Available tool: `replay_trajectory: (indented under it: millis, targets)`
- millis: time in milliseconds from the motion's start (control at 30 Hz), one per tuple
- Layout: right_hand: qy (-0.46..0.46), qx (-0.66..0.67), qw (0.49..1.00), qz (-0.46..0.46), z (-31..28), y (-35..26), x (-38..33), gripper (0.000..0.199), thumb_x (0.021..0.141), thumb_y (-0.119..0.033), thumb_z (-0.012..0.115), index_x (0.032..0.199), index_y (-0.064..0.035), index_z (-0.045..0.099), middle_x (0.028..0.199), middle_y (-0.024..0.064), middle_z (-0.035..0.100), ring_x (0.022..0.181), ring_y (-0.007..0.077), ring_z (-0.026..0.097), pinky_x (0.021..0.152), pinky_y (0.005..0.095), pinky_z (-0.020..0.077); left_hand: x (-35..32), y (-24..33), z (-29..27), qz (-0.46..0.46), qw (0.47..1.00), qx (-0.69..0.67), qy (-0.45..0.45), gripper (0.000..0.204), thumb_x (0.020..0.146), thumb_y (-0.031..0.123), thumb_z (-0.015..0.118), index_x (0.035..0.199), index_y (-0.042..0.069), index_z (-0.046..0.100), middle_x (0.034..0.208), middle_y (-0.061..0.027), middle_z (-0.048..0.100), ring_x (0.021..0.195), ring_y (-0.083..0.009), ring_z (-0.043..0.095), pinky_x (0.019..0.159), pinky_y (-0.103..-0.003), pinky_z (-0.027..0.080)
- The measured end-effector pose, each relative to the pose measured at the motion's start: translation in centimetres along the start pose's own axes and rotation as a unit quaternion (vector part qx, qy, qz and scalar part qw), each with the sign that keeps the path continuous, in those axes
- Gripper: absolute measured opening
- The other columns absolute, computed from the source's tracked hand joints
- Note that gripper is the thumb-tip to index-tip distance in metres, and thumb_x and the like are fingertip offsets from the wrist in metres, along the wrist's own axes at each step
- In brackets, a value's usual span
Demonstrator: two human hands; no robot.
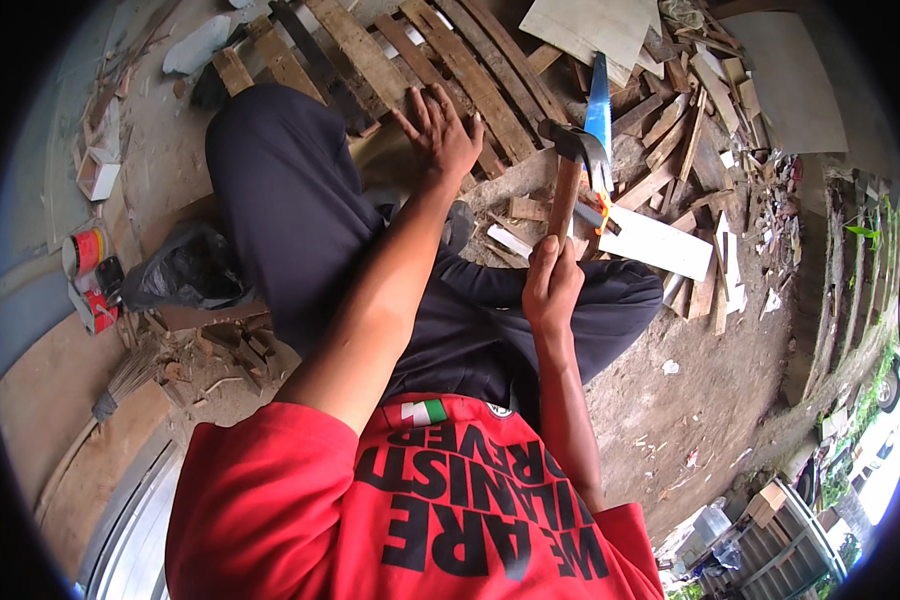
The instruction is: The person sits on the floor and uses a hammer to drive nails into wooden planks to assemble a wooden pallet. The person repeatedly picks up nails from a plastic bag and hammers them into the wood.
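At the far left, two paint cans [85, 275] stand at the edge of a board, their insides not visible, and a black plastic bag [188, 268] lies just beside them. The left hand [438, 130] lies flat, fingers spread wide, holding nothing, on the wooden pallet slats [470, 75]. The right hand [550, 285] is wrapped tightly around the wooden handle of a claw hammer [570, 165], with its head lifted above the slats. A blue handsaw [598, 110] rests behind it among wood scraps [690, 130]. Bare dirt ground [710, 390] stays open at right.
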State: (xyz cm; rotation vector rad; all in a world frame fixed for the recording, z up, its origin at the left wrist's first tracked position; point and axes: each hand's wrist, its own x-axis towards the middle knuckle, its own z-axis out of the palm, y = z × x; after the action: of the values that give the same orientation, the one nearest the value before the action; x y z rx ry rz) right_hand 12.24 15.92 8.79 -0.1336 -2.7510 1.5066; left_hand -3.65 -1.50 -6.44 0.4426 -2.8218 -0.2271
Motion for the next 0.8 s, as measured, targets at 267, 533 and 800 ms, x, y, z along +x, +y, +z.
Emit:
replay_trajectory:
  millis: [267, 533, 800]
  targets:
    - [-0.094, -0.145, 0.985, 0.027, 2.5, 5.8, -0.6, 0.035, 0.103, -0.028, 0.052, 0.087, 0.0038, 0.05, 0.068, 0.0326, 0.06, 0.069, 0.0527, 0.062, 0.055, 0.057, 0.0437, -0.4, -0.1, -0.1, 0.007, 1.0, -0.024, 0.014, 0.083, 0.096, 0.053, 0.042, 0.15, -0.009, 0.03, 0.151, -0.0259, 0.04, 0.151, -0.0399, 0.014, 0.117, -0.069, 0.0]
    - [-0.026, -0.051, 0.998, -0.024, 1.6, 2.8, -0.9, 0.028, 0.102, -0.024, 0.053, 0.092, 0.0014, 0.047, 0.064, 0.0293, 0.058, 0.066, 0.0516, 0.062, 0.052, 0.0532, 0.0436, -0.4, -0.1, -0.2, 0.013, 0.999, -0.034, 0.02, 0.083, 0.096, 0.052, 0.042, 0.15, -0.009, 0.028, 0.152, -0.0278, 0.038, 0.151, -0.041, 0.012, 0.116, -0.069, -0.001]
    - [-0.064, -0.112, 0.991, 0.027, 2.0, 5.1, -0.7, 0.032, 0.102, -0.027, 0.053, 0.09, 0.0026, 0.05, 0.071, 0.0336, 0.06, 0.071, 0.0535, 0.061, 0.058, 0.0584, 0.0446, -0.3, -0.3, -0.1, 0.013, 1.0, -0.018, 0.021, 0.082, 0.096, 0.052, 0.041, 0.151, -0.008, 0.029, 0.147, -0.0286, 0.043, 0.151, -0.0403, 0.016, 0.116, -0.07, 0.002]
